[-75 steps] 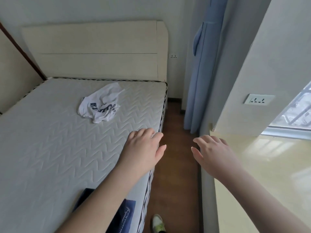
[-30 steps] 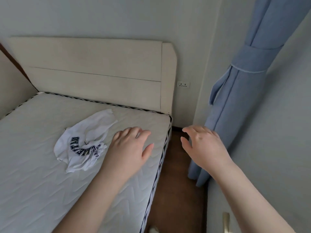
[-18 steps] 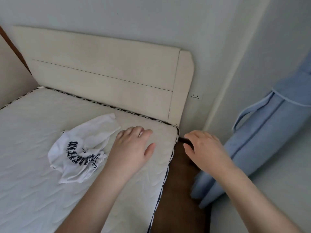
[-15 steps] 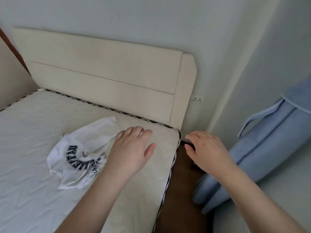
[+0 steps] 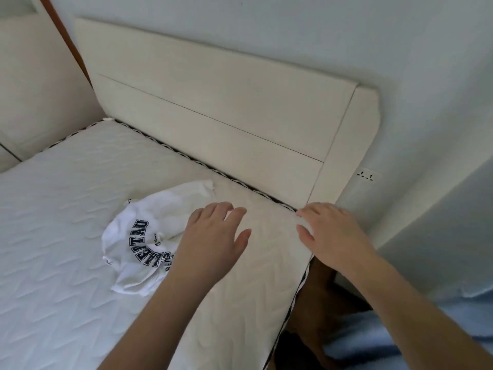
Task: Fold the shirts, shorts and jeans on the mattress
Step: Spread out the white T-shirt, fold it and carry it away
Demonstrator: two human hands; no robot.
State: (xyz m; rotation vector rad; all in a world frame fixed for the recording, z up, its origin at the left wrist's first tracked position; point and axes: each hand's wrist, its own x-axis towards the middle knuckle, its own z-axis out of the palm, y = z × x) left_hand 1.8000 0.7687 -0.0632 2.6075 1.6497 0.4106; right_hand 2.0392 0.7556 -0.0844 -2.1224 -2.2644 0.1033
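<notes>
Closest to the camera you've got both bare forearms reaching out over the bed, left one coming in over the mattress (image 5: 66,209) and right one crossing the gap of dark brown floor (image 5: 317,295) beside it, with a bit of light blue curtain (image 5: 400,335) bunched down in the bottom right corner. The left hand (image 5: 213,241) is palm-down with fingers straight and a little spread, not gripping anything, and it sits right at the right-hand edge of the white shirt (image 5: 149,236), overlapping it in this view; can't tell if it's actually touching the fabric or just above it. The right hand (image 5: 330,236) is also flat and relaxed, holding nothing, over the near corner of the mattress by its striped edge piping, well off to the right of the shirt. The shirt itself is a crumpled heap with dark navy block lettering facing up, lying on the quilted mattress top to the left of both hands, one end trailing up toward the headboard (image 5: 226,108). Past that is the cream headboard against the pale wall, with a wall socket (image 5: 366,176) just right of it.
</notes>
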